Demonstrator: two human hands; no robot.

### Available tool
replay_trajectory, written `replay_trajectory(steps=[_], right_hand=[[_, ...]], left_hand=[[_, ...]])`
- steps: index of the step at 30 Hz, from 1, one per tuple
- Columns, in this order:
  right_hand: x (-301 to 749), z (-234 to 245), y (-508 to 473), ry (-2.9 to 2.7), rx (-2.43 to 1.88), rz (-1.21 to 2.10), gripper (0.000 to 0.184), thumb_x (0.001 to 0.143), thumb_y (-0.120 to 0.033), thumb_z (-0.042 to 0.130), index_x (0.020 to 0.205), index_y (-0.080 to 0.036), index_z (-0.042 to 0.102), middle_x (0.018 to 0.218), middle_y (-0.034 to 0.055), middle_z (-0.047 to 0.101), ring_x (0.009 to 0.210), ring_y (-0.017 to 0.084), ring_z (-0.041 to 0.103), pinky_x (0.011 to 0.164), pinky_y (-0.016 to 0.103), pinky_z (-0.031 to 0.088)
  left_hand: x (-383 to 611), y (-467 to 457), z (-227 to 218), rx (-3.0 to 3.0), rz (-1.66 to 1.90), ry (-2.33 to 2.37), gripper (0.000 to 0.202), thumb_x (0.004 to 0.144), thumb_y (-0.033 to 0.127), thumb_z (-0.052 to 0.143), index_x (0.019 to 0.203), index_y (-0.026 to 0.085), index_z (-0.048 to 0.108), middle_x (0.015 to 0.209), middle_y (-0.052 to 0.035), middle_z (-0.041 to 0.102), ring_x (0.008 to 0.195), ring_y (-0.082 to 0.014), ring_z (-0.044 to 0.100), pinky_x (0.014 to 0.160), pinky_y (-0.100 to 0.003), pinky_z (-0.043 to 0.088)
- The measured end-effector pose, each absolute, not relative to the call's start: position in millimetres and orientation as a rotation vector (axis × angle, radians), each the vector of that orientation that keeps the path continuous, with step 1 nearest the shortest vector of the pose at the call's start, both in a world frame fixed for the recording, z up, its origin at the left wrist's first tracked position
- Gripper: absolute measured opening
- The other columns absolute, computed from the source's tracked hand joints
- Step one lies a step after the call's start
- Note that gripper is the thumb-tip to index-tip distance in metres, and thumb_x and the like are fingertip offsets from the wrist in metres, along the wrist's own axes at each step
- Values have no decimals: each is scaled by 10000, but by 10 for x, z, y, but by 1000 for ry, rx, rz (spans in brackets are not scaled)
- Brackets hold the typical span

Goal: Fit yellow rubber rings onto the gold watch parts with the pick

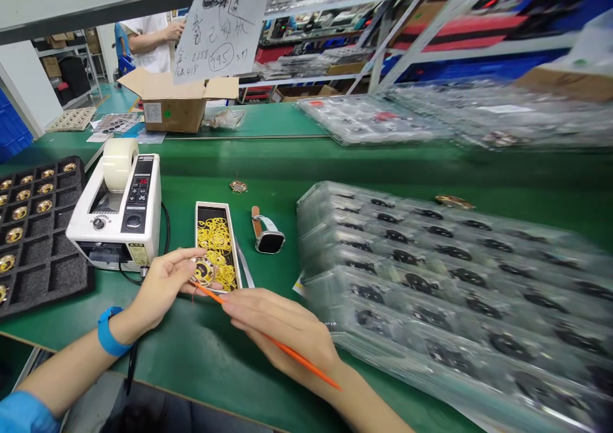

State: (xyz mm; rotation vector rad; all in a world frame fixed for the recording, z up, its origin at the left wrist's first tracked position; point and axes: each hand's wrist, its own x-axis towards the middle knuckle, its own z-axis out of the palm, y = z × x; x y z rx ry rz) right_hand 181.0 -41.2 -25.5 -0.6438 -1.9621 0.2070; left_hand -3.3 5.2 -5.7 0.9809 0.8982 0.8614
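Observation:
My left hand (pixel 160 286), with a blue band at its wrist, pinches a round gold-rimmed watch piece (pixel 204 270) with a dark and yellow face. It is over the near end of a narrow white box (pixel 228 219). Yellow rings (pixel 213 236) lie tangled inside that box. My right hand (pixel 287 327) grips a thin orange stick (pixel 306 364) like a pen. The stick's tip reaches the lower edge of the watch piece; whether it touches is too small to tell.
Left are a white tape dispenser (pixel 147 197) and a black foam tray (pixel 67 270) of gold-rimmed pieces. A smartwatch (pixel 269 242) lies beyond my hands. Stacked clear plastic trays (pixel 330 292) fill the right. A cardboard box (pixel 177 110) and a person (pixel 148 40) are behind.

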Motion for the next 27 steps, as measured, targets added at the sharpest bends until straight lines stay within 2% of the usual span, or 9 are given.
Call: replay_trajectory(steps=[4,6,12,18,23,27], right_hand=[[1789,-232,-479,-1790,-853,147,314,811,-23,581,1041,-221,664,805,43,728,728,164,697,666,264,600],[1765,-236,-493,-1739,-877,105,304,806,-21,589,1021,-223,663,798,47,727,711,162,695,653,262,598],[1718,-293,-443,-1784,-894,-15,272,844,-33,552,1038,-203,640,821,61,736,753,166,703,691,280,610],[1773,-380,-422,-2087,-700,-271,294,860,-49,533,1128,-129,621,953,117,731,921,230,691,784,349,602],[1774,-322,-448,-1781,-825,-15,308,869,-69,512,1101,-234,629,862,60,717,772,180,680,652,308,573],[1802,-280,-483,-1492,-987,187,265,895,-113,456,1026,-245,645,835,50,673,761,191,642,634,328,525]], left_hand=[[-20,19,-75,992,840,847,491,697,336,755,1138,160,630,956,-66,706,825,-164,679,717,-253,569],[-8,2,-89,1004,822,830,490,691,314,762,1133,152,626,1003,-78,698,830,-160,674,738,-257,565],[6,-9,-112,985,793,811,472,704,281,745,1142,157,621,1015,-77,693,856,-170,667,765,-278,560],[-8,9,-114,906,795,825,399,700,229,724,1087,158,656,895,-46,710,856,-167,669,790,-293,562],[23,16,-100,930,809,876,399,635,264,788,987,129,657,845,-51,707,693,-158,694,621,-239,563],[34,18,-97,1020,834,895,336,614,251,786,890,127,639,731,-30,666,607,-173,692,437,-182,480]])
